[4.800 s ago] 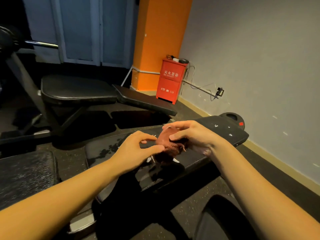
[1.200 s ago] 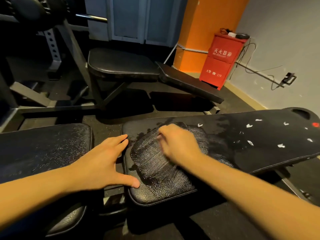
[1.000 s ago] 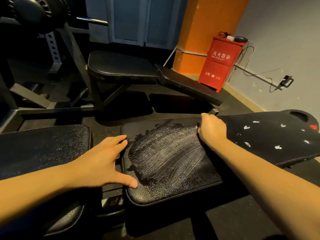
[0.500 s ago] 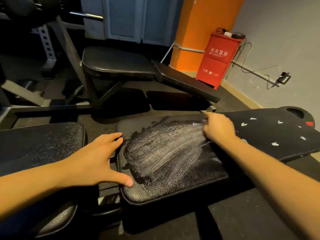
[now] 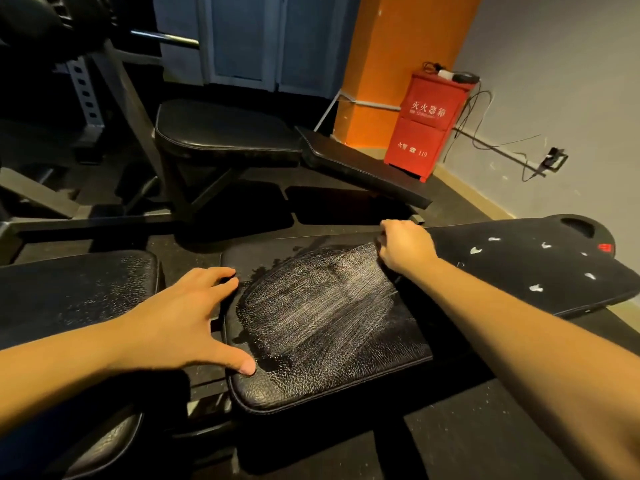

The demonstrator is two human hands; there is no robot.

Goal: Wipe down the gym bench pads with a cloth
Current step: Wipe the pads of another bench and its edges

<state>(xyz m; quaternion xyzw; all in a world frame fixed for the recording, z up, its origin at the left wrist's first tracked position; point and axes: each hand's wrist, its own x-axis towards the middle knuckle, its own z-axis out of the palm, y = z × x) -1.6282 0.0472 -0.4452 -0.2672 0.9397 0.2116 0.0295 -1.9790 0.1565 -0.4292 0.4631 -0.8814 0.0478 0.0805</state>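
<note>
Black streaked pad (image 5: 322, 327) near grey wall (image 5: 554, 81), left hand (image 5: 180, 320) splayed flat, right hand (image 5: 407, 245) clenched, contents hidden.

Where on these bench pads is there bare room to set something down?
The left pad, left of the left hand, is bare. The near end of the middle pad, between the left thumb and the right forearm, is free but streaked. Crowded: its far corner under the right hand, and the long pad beyond, dotted with white scraps.
</note>
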